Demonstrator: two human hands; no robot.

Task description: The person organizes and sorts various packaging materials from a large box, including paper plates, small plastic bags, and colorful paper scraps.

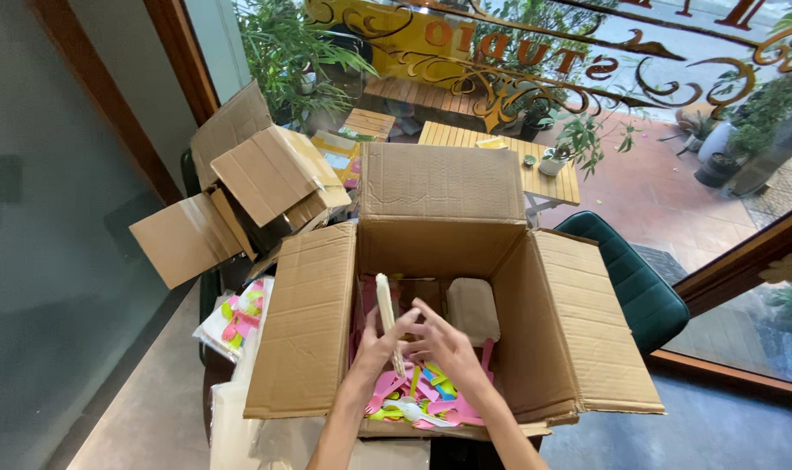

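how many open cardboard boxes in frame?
2. One large cardboard box sits in front of the person, both hands inside it; a second open box stands behind it to the left, beside the window. More could be hidden behind them.

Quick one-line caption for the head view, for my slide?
Both hands, left hand and right hand, hold a pale flat stick over an open cardboard box of colourful plastic pieces.

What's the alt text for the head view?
Two bare hands reach into a large open cardboard box: the left hand holds a flat pale stick-like piece upright, the right hand beside it. Bright plastic pieces fill the box; a second open box stands to the left, a green chair to the right.
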